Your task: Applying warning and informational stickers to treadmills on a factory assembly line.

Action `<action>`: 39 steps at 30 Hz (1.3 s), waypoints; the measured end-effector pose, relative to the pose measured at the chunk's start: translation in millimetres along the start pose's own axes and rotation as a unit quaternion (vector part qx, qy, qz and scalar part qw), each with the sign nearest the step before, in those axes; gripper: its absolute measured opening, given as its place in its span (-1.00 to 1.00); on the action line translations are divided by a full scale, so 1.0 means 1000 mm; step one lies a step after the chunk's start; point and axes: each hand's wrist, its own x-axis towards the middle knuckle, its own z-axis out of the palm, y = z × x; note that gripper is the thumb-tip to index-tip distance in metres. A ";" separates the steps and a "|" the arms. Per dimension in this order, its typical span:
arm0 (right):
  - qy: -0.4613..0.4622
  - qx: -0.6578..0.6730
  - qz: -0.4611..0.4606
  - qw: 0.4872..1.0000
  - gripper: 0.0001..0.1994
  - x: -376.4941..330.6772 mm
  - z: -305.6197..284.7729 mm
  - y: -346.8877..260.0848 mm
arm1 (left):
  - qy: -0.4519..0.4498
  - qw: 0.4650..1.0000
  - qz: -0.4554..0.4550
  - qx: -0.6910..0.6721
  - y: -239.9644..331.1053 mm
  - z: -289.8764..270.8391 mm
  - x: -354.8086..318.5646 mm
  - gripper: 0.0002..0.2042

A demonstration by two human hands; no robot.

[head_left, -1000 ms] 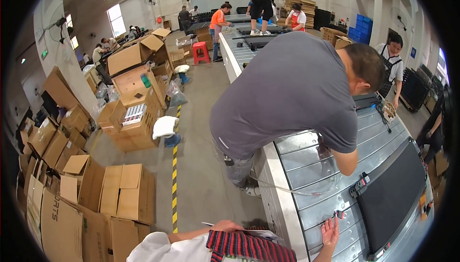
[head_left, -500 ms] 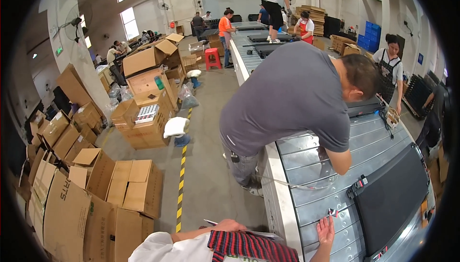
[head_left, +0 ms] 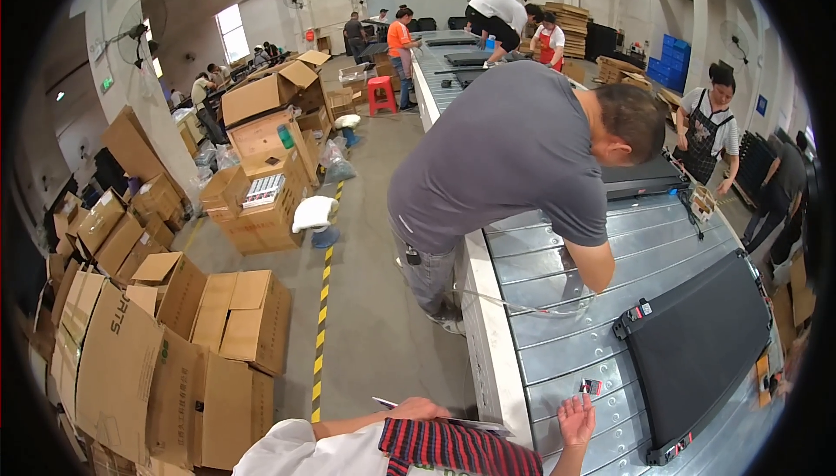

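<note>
My left hand (head_left: 420, 410) is closed at my waist around a thin, flat white sheet (head_left: 477, 426), partly hidden by my striped red-and-black sleeve cover (head_left: 461, 448). Over the metal conveyor (head_left: 540, 363), my right hand (head_left: 576, 420) is palm up with its fingers apart and nothing in them. Just beyond its fingertips lies a small red, black and white tag (head_left: 590, 386). To the right of it rests a long black padded panel (head_left: 701, 345) with dark end fittings, one bearing a similar small tag (head_left: 640, 310).
A co-worker in a grey shirt (head_left: 496, 154) leans over the conveyor ahead of me. Another, in a checked apron (head_left: 702, 136), stands across it. Cardboard boxes (head_left: 244, 319) crowd the left side, beyond a yellow-black floor line (head_left: 320, 328). A clear hose (head_left: 522, 306) crosses the conveyor edge.
My right hand has drawn back slightly from the small tag, which now lies flatter on the conveyor. The far person in white has bent down. The whole view has shifted a little.
</note>
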 end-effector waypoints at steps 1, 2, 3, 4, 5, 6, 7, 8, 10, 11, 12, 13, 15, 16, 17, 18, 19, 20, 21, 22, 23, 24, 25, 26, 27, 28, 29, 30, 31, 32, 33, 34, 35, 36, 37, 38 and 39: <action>0.000 0.000 -0.003 1.000 -0.62 -0.007 -0.003 -0.003 | 0.012 1.000 0.006 -0.007 0.003 0.003 0.001 -0.80; -0.022 0.009 0.005 1.000 -0.60 -0.014 -0.007 -0.005 | 0.011 1.000 0.009 -0.005 0.006 0.006 0.003 -0.80; -0.044 0.017 0.013 0.999 -0.57 -0.020 -0.009 -0.007 | 0.000 1.000 0.006 0.004 0.009 0.008 0.005 -0.80; -0.044 0.020 0.011 0.999 -0.57 -0.025 -0.010 -0.008 | -0.012 1.000 0.003 0.012 0.012 0.010 0.006 -0.80; -0.050 0.006 0.013 0.999 -0.58 -0.030 -0.011 -0.007 | -0.014 1.000 0.002 0.015 0.016 0.011 0.007 -0.80; -0.056 -0.008 0.015 0.998 -0.59 -0.034 -0.012 -0.007 | -0.015 1.000 0.002 0.019 0.020 0.013 0.008 -0.80; -0.056 -0.004 0.014 0.998 -0.59 -0.036 -0.014 -0.006 | -0.016 1.000 0.001 0.023 0.024 0.014 0.010 -0.80; -0.063 0.002 0.016 0.998 -0.59 -0.037 -0.016 -0.006 | -0.018 1.000 -0.001 0.025 0.026 0.015 0.013 -0.80; -0.069 0.012 0.016 0.997 -0.58 -0.039 -0.021 -0.006 | -0.014 0.999 0.013 0.039 0.029 0.019 0.018 -0.82; -0.060 0.014 0.026 0.998 -0.58 -0.041 -0.023 -0.007 | -0.016 0.999 0.013 0.042 0.031 0.020 0.020 -0.82; -0.050 0.016 0.035 0.998 -0.57 -0.042 -0.025 -0.007 | -0.011 0.999 0.022 0.039 0.033 0.021 0.022 -0.83; -0.049 0.019 0.035 0.998 -0.57 -0.041 -0.027 -0.008 | -0.005 0.999 0.028 0.034 0.035 0.022 0.025 -0.83; -0.043 0.018 0.092 0.995 -0.57 -0.040 -0.028 -0.009 | -0.009 0.999 0.018 0.041 0.039 0.025 0.029 -0.84; -0.044 0.019 0.092 0.995 -0.57 -0.039 -0.028 -0.010 | -0.008 0.999 0.011 0.046 0.043 0.025 0.033 -0.84; -0.039 0.029 0.102 0.994 -0.59 -0.040 -0.028 -0.010 | -0.008 0.999 0.011 0.047 0.047 0.024 0.037 -0.84; -0.034 0.038 0.111 0.993 -0.60 -0.039 -0.029 -0.011 | -0.021 0.998 0.005 0.059 0.051 0.024 0.041 -0.84; -0.033 0.043 0.110 0.992 -0.60 -0.041 -0.026 -0.011 | -0.038 0.997 -0.002 0.071 0.054 0.022 0.040 -0.85; -0.029 0.031 0.105 0.994 -0.61 -0.041 -0.024 -0.011 | -0.041 0.996 -0.004 0.073 0.056 0.020 0.040 -0.85; -0.026 0.019 0.099 0.995 -0.62 -0.042 -0.021 -0.012 | -0.053 0.995 -0.005 0.079 0.058 0.019 0.042 -0.85; -0.024 0.024 0.099 0.995 -0.62 -0.042 -0.018 -0.012 | -0.065 0.994 -0.006 0.084 0.060 0.018 0.042 -0.85; -0.019 0.020 0.101 0.995 -0.62 -0.042 -0.017 -0.014 | -0.068 0.994 -0.007 0.086 0.060 0.018 0.041 -0.85; -0.015 0.015 0.103 0.994 -0.62 -0.043 -0.016 -0.013 | -0.060 0.994 0.006 0.087 0.059 0.019 0.040 -0.85; -0.016 0.016 0.103 0.994 -0.62 -0.044 -0.016 -0.014 | -0.049 0.995 0.020 0.088 0.059 0.018 0.042 -0.84; -0.018 0.010 0.099 0.995 -0.61 -0.045 -0.015 -0.015 | -0.048 0.995 0.020 0.088 0.059 0.018 0.042 -0.84; -0.022 0.004 0.095 0.995 -0.61 -0.046 -0.014 -0.015 | -0.049 0.995 0.009 0.088 0.059 0.017 0.042 -0.86; -0.024 0.002 0.095 0.995 -0.61 -0.047 -0.015 -0.016 | -0.049 0.995 -0.001 0.087 0.058 0.017 0.043 -0.86; -0.022 -0.013 0.090 0.996 -0.60 -0.048 -0.017 -0.015 | -0.046 0.995 0.000 0.086 0.056 0.018 0.043 -0.86; -0.021 -0.028 0.084 0.996 -0.60 -0.048 -0.017 -0.016 | -0.044 0.996 -0.004 0.084 0.051 0.019 0.044 -0.86; -0.023 -0.030 0.084 0.996 -0.60 -0.048 -0.014 -0.016 | -0.044 0.996 -0.009 0.081 0.048 0.020 0.042 -0.86; -0.031 -0.033 0.085 0.995 -0.59 -0.046 -0.012 -0.016 | -0.042 0.996 -0.008 0.081 0.044 0.020 0.041 -0.86; -0.038 -0.036 0.086 0.995 -0.58 -0.045 -0.009 -0.016 | -0.029 0.997 0.001 0.072 0.041 0.021 0.040 -0.86; -0.037 -0.037 0.085 0.995 -0.58 -0.044 -0.002 -0.015 | -0.019 0.998 0.010 0.063 0.038 0.022 0.038 -0.85; -0.071 -0.049 0.069 0.994 -0.57 -0.039 0.011 -0.015 | -0.019 0.998 0.010 0.063 0.037 0.022 0.036 -0.85; -0.105 -0.061 0.053 0.991 -0.57 -0.035 0.022 -0.016 | -0.018 0.998 0.008 0.067 0.035 0.022 0.035 -0.86; -0.106 -0.062 0.052 0.991 -0.57 -0.028 0.028 -0.018 | -0.016 0.997 0.007 0.072 0.035 0.021 0.036 -0.86; -0.122 -0.062 0.040 0.990 -0.57 -0.021 0.033 -0.018 | -0.015 0.997 0.008 0.073 0.034 0.021 0.036 -0.86; -0.138 -0.060 0.028 0.988 -0.57 -0.016 0.035 -0.018 | -0.008 0.997 0.017 0.069 0.034 0.021 0.035 -0.85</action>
